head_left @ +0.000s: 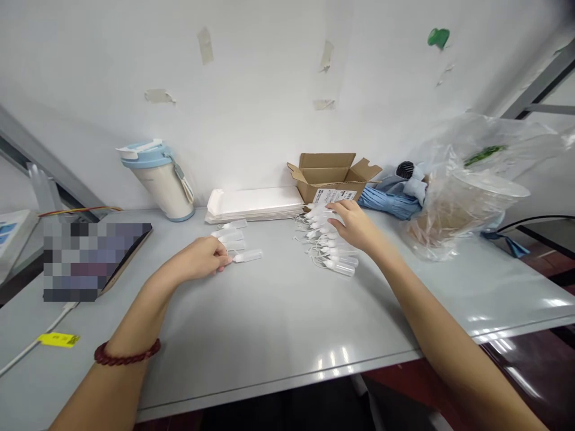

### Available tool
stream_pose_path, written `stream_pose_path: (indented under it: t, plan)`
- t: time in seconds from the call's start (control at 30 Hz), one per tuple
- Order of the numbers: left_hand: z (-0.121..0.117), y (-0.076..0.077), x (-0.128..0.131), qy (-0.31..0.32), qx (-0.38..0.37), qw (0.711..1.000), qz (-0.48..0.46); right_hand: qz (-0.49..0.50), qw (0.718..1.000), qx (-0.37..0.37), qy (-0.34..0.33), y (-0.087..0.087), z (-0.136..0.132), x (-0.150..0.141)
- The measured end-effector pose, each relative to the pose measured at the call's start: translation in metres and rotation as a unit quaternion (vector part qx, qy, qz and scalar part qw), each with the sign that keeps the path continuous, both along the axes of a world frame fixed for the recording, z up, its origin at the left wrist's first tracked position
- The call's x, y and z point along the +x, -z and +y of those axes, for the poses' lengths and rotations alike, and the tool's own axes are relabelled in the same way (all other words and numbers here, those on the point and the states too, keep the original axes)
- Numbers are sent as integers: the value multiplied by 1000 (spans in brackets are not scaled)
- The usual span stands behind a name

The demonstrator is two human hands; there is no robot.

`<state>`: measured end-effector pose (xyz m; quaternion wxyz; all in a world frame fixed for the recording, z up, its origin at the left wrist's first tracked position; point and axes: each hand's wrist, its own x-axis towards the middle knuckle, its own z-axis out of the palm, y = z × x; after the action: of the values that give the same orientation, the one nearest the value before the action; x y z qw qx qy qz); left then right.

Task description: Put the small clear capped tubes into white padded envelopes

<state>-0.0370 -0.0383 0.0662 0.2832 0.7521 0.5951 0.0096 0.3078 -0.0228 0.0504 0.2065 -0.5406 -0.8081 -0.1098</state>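
Note:
My left hand (pixel 204 258) pinches the white cap end of a small clear plastic tube (pixel 250 255) lying on the table. Just behind it lie a few more such tubes (pixel 232 236), partly hidden by my fingers. On the other side, my right hand (pixel 354 226) reaches over a row of several similar tubes (pixel 344 267) with white caps and thin white strings. Its thumb and index finger are apart, with the fingertips at the far end of the row. Whether they touch a tube I cannot tell.
Behind the tubes stand an open cardboard box (pixel 335 175) and a stack of flat white boxes (pixel 258 202). A cream tumbler (pixel 159 182) and a tablet (pixel 128 257) are at left. On the right lie a blue folded umbrella (pixel 389 202) and a plastic-bagged cup (pixel 467 209).

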Motion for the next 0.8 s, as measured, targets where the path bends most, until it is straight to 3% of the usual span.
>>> stream_pose_path:
  t: [0.27, 0.43, 0.63, 0.8]
  plan:
    - [3, 1, -2, -22, -18, 999, -38, -117, 993, -19, 22, -1, 24, -24]
    - [5, 1, -8, -33, -17, 998, -53, -147, 988, -9, 39, 1, 26, -19]
    - [6, -2, -13, -41, -10, 999, -21, 5, 1000, 21, 20, -5, 15, -14]
    - [8, 0, -17, -45, 22, 999, 22, 192, 980, 44, -41, -2, -12, -41]
